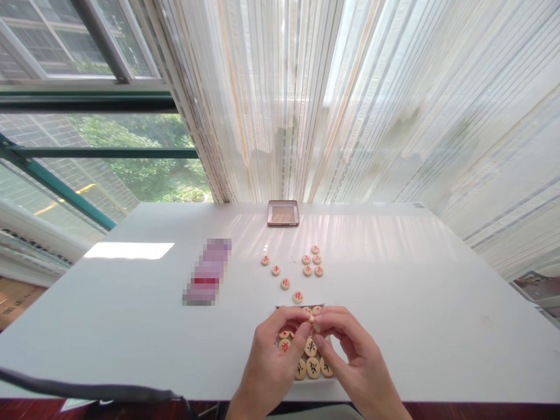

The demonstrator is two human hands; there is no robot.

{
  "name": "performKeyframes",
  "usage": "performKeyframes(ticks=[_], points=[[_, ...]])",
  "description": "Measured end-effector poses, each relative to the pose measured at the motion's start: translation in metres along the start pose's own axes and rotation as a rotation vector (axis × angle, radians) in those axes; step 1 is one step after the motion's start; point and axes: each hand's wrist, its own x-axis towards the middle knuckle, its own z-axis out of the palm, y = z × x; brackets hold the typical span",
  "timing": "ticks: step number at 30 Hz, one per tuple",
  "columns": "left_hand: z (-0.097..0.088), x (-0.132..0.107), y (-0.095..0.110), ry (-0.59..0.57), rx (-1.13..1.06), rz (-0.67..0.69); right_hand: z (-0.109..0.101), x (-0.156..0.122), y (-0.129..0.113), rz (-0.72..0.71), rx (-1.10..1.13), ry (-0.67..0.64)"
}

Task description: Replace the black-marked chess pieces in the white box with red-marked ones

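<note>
My left hand (275, 350) and my right hand (356, 344) meet over an open box (317, 381) at the table's near edge. The fingertips of both are closed around a round Chinese chess piece (312, 327) with red marking, partly covered by the fingers. Inside the box lie several wooden chess pieces; a black-marked one (313, 367) and a red-marked one (284, 346) show clearly. My hands hide part of the box and its contents. Just beyond it, a red-marked piece (298, 297) rests face up on the table.
Several red-marked pieces form a slanting line and a cluster (317, 259) on the white table (415, 326). A shallow box lid (283, 224) lies at the far edge. To the left is a blurred pinkish-purple item (207, 271). A dark strap (87, 387) crosses the lower left.
</note>
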Motion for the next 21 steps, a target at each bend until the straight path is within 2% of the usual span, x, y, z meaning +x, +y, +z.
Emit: performKeyframes(ticks=[12, 21], points=[[-0.0030, -0.0006, 0.0036, -0.044, 0.029, 0.049, -0.0007, 0.0002, 0.0005, 0.077, 0.125, -0.002], [-0.0030, -0.0019, 0.0037, -0.042, 0.027, 0.021, -0.0008, 0.0010, 0.0040, 0.036, 0.075, 0.009]])
